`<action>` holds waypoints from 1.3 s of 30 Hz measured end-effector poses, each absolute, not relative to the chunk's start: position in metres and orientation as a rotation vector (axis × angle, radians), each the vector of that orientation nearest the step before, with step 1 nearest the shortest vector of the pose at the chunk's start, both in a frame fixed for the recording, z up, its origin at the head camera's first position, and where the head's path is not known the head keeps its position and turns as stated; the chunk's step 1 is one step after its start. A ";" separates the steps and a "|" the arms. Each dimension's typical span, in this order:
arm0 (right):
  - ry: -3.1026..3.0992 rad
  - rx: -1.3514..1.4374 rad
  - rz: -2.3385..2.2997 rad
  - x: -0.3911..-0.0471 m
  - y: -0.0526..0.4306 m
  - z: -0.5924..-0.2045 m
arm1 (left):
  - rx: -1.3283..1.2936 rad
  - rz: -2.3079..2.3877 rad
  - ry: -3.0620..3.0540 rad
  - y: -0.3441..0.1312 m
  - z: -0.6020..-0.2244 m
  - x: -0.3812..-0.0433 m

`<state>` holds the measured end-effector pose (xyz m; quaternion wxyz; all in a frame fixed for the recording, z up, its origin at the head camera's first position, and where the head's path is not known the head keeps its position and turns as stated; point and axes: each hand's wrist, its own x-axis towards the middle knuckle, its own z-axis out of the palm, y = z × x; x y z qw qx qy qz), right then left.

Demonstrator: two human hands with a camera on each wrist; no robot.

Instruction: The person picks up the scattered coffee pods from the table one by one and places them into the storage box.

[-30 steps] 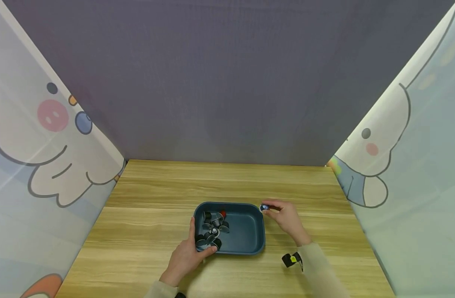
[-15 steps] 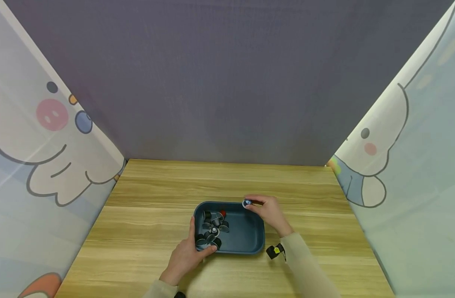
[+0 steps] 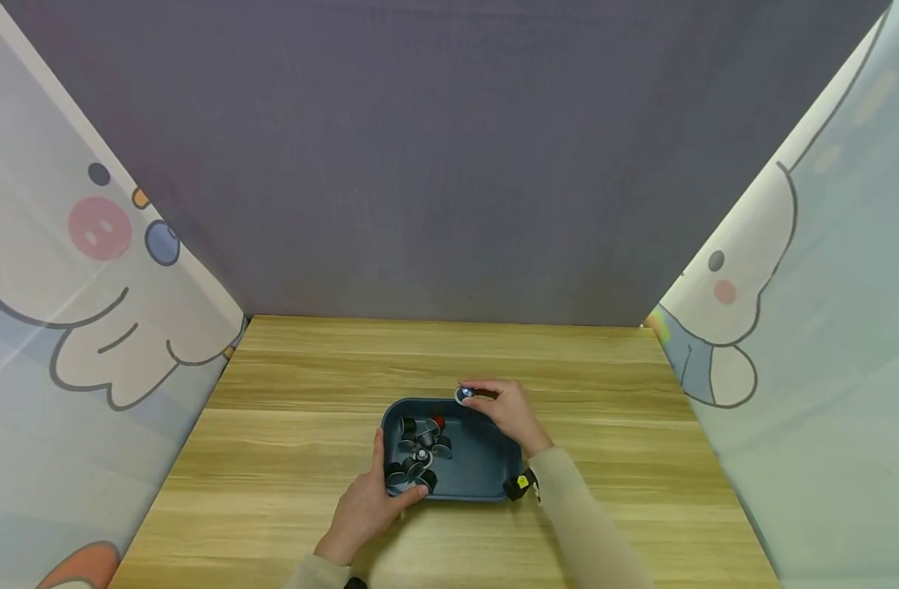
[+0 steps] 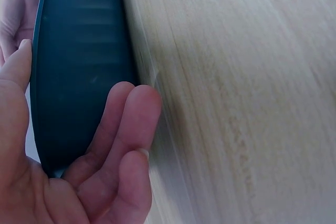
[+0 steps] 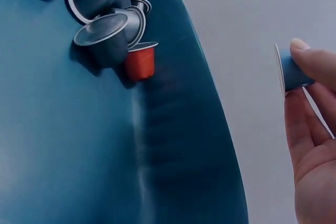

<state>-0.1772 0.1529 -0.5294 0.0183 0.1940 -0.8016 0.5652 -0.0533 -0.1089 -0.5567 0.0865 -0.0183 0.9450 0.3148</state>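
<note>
Between thumb and fingers, my right hand [image 3: 510,411] pinches a blue coffee capsule [image 3: 464,395] with a pale rim. In the head view it hangs at the far edge of a dark teal plastic tray [image 3: 482,462]; the right wrist view has the blue capsule [image 5: 295,70] outside the wall. My left hand [image 3: 364,509] holds the tray's near left corner, thumb at the near rim and a finger along the left side. Inside the tray's left half lie several dark coffee capsules [image 3: 442,447], tipped in different directions, and an orange-red capsule [image 5: 140,62] near the far wall.
The tray stands on a wood-grain table [image 3: 309,368]. A grey panel [image 3: 449,164] rises behind the table, with cartoon-printed curtains [image 3: 810,442] on both sides. A black strap with a yellow mark [image 3: 521,483] sits at the right wrist, over the tray's near right corner.
My right hand has moved left with the blue capsule, from the tray's far right corner along its far edge. My left hand and the tray have stayed put.
</note>
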 end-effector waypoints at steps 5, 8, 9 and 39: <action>-2.459 0.618 1.798 -0.183 0.146 -0.530 | -0.052 0.935 2.813 -0.110 -0.555 -0.053; -2.456 0.644 1.813 -0.186 0.141 -0.534 | -0.049 0.935 2.814 -0.110 -0.555 -0.053; -2.447 0.650 1.831 -0.186 0.140 -0.535 | -0.050 0.935 2.814 -0.110 -0.555 -0.053; -2.808 1.166 2.116 -0.189 0.132 -0.557 | -0.046 0.971 2.815 -0.111 -0.563 -0.055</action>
